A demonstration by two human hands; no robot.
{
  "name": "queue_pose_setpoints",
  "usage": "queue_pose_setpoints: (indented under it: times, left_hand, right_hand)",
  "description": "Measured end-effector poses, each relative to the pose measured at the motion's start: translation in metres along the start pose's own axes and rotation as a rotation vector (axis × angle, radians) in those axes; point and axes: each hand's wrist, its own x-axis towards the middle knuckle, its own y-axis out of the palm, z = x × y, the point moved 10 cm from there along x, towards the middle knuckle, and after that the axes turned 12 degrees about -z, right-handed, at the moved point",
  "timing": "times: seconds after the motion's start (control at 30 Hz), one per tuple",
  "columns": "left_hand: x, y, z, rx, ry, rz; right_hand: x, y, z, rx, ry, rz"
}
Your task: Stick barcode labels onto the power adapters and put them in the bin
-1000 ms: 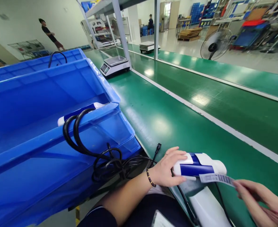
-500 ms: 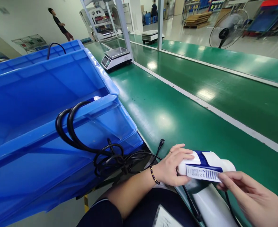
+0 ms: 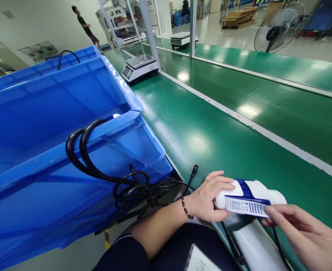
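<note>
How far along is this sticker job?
Done: the label already lies against the blue band of the white device. In hand: the left hand steadies the device while the right hand fingers press the label's end. Left: smoothing it flat; another corded device waits in the blue bin.

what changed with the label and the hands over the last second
The right hand carried the label leftward from beside the blue-and-white device onto its side, where fingertips now press it. The left hand kept gripping the device's end; blue bin and black cable stayed put.
</note>
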Motion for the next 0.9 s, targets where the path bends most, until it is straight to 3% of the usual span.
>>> queue_pose_setpoints:
  times: [0.47,0.6,0.77,0.9]
  left_hand:
    - [0.0,-0.001,-0.002,-0.032,0.026,-0.011]
    - [-0.001,0.001,0.002,-0.062,-0.05,0.017]
    - [0.003,-0.005,0.002,-0.044,-0.135,-0.084]
    - [0.005,-0.009,0.0,-0.02,-0.116,-0.146]
  right_hand:
    - [0.0,0.002,0.003,0.052,0.03,0.019]
    - [0.001,0.004,0.009,0.065,0.022,0.034]
    - [0.0,0.004,0.006,0.06,0.029,0.041]
    - [0.001,0.004,0.005,0.054,0.039,0.047]
